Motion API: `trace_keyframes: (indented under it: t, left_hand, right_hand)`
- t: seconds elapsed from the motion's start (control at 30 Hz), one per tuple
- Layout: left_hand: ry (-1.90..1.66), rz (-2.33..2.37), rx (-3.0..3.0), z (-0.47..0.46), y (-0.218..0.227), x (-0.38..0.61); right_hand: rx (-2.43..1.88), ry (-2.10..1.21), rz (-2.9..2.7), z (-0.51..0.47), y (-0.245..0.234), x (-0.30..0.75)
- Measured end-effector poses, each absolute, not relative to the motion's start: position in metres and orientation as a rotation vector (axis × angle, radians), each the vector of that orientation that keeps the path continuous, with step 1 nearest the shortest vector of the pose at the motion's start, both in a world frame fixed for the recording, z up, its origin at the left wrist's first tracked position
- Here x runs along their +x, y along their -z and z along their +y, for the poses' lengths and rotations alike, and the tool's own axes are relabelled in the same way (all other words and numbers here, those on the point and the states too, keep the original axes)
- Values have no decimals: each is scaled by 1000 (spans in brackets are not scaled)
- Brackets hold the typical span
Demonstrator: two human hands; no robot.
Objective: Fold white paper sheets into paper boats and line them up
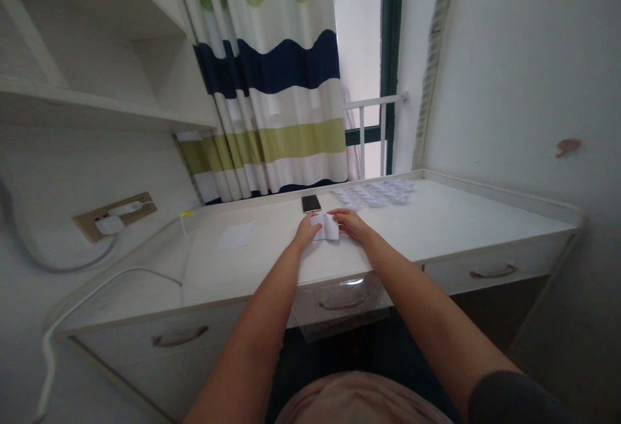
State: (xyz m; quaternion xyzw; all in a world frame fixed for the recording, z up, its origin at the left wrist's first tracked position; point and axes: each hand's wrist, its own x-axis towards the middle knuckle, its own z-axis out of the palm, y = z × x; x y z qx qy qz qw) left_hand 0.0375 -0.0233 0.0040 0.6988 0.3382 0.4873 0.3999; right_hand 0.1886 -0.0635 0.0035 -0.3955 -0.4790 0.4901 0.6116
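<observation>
Between my two hands, just above the white desk, is a small sheet of white paper (331, 229) with a crease down its middle. My left hand (307, 230) grips its left edge, the thumb lying over the front. My right hand (350, 223) pinches the upper right edge with thumb and fingers. Right behind my left hand lies a dark phone (311, 203). Several folded white paper pieces (373, 193) sit in rows at the back, beyond my right hand. Off to the left, a flat white paper sheet (235, 236) rests on the desk.
The white desk (485, 217) has a raised rim along its back and drawers in front. Clear plastic (339, 307) hangs over the middle drawer. A white cable (121, 272) crosses the left end. Shelves (107, 100) overhang the left, and a striped curtain (286, 61) hangs behind.
</observation>
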Motion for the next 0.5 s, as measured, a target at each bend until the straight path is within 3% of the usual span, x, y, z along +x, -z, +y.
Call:
trace_keyframes:
  t: [0.5]
  left_hand:
    - [-1298,1064,1775,-19,-8,34]
  right_hand:
    - [-1014,-1004,-1274,-56,4,187]
